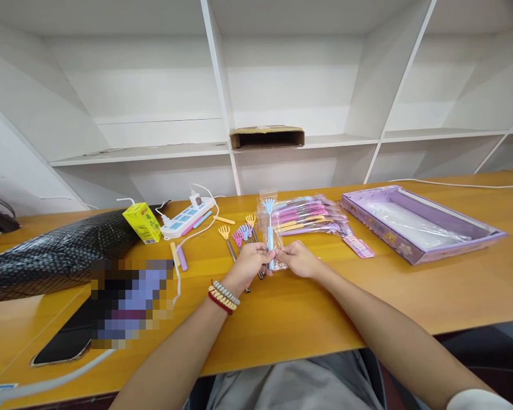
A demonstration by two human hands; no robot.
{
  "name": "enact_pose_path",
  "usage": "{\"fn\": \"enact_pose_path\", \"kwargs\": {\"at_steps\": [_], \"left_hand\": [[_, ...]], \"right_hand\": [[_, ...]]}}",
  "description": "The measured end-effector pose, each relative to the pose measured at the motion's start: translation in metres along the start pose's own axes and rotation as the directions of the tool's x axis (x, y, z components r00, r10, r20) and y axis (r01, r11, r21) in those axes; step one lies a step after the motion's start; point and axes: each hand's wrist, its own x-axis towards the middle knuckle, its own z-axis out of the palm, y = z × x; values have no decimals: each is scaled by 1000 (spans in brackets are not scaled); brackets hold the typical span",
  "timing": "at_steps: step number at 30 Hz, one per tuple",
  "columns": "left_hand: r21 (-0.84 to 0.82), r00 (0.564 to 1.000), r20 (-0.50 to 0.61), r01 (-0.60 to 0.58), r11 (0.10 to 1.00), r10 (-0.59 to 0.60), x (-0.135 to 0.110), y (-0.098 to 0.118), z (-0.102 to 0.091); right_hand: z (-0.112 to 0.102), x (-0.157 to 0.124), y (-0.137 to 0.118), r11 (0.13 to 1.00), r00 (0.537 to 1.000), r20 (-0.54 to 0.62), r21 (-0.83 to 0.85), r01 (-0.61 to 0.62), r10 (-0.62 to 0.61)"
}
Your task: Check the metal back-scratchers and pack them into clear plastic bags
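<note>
- Blue back scratcher: upright in a clear bag, above the table at its middle, its small claw-like head pointing away from the person and its handle toward them.
- Left hand: thumb and fingers closed about the lower end of the handle; beaded bracelets circle the wrist.
- Right hand: thumb and fingers pinching the clear bag just beside the handle; whether they also grip the handle, I cannot tell.
- Loose scratchers: beside and partly behind the left hand, with yellow, pink and bluish heads, their metal rods running toward the person.
- Bagged scratchers: piled just beyond the right hand, in blue, pink, purple and yellow; a pink card lies at the pile's near right edge.
- Purple box: open, right of the pile, with clear plastic inside.
- Power strip: left of the loose scratchers, with plugs and a white cable; a few coloured handles lie near it.
- Yellow drink carton: tilted, straw in its top, near a large black wrapped bundle.
- Phone: on the table at the left, partly covered by a pixelated patch.
- Cardboard box: on the white shelf behind, its open end facing forward.
</note>
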Motion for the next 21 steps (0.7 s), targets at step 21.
{"fn": "enact_pose_path", "kwargs": {"at_steps": [21], "left_hand": [[111,973,-153,-157,981,173,9,4,-17]], "right_hand": [[-20,0,4,981,966,-251,-194,18,-67]]}}
